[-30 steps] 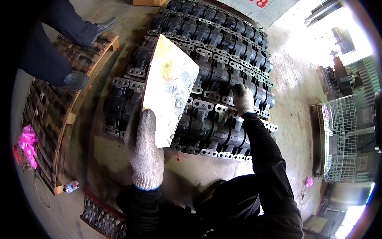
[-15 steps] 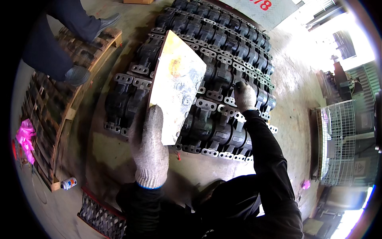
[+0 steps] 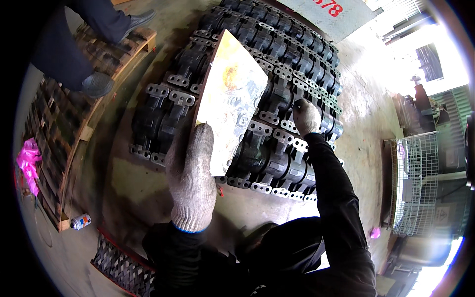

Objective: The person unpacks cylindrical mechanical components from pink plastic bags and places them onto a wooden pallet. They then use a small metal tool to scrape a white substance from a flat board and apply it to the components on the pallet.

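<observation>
My left hand (image 3: 193, 175), in a pale knitted glove, grips the lower left edge of a stained, pale flat board (image 3: 226, 106). The thumb lies along its edge and the other fingers are hidden behind it. Tilted upward, the board covers part of the rows of black cast metal rollers (image 3: 277, 96) with drilled mounting brackets. My right hand (image 3: 308, 118), gloved too, is closed just above the rollers to the right of the board. A small dark shape shows at its fingertips, but I cannot make out what it is.
A person's dark shoes (image 3: 97, 85) rest on a wooden pallet (image 3: 74, 133) at left. Near its corner lies a spray can (image 3: 80, 222); pink plastic (image 3: 29, 161) hangs beyond. A wire mesh cage (image 3: 414, 183) stands at right, a grey panel (image 3: 329, 17) at the back.
The board has shifted slightly up and right with my left hand. My right hand stays closed over nearly the same rollers. The whole view has shifted a little.
</observation>
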Available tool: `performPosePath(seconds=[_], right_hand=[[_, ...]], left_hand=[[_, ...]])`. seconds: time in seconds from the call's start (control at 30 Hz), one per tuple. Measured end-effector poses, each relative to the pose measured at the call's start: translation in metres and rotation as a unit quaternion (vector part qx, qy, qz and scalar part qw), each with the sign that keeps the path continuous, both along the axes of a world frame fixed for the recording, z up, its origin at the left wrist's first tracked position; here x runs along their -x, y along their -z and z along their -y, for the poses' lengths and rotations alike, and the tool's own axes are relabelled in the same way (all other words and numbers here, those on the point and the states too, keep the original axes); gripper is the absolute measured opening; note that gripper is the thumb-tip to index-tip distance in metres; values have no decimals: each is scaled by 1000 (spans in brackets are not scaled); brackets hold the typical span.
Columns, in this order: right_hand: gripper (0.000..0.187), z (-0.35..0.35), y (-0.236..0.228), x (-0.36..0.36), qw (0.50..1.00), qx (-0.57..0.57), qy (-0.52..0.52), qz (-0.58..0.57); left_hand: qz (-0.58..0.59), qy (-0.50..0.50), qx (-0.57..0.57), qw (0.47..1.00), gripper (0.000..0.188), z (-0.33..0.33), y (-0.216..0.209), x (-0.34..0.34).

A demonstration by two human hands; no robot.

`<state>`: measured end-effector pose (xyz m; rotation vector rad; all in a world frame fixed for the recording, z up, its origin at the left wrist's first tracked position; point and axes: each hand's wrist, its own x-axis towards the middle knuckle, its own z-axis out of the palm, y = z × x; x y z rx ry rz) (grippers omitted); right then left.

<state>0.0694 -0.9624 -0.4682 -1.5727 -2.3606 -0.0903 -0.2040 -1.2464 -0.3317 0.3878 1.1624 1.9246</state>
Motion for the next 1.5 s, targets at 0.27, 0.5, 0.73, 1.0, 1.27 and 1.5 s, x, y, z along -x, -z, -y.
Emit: performPosePath(seconds=[0.27, 0.5, 0.73, 1.0, 1.27, 1.5], right_hand=[[20, -8, -6, 9, 996, 57, 24, 57], [25, -15, -16, 9, 995, 78, 28, 61], [24, -12, -13, 11, 992, 83, 30, 88], [23, -18, -17, 3, 996, 64, 13, 60], [25, -17, -10, 9, 994, 78, 21, 78], [24, -13, -6, 18, 991, 78, 59, 87]], left_hand=[[8, -3, -31, 999, 42, 0, -1, -3], [3, -7, -69, 998, 42, 0, -9, -2], [-24, -8, -42, 999, 45, 1, -9, 1], [-47, -6, -36, 998, 46, 2, -8, 3], [-53, 6, -58, 997, 44, 4, -9, 3], [19, -9, -90, 996, 42, 6, -11, 1]])
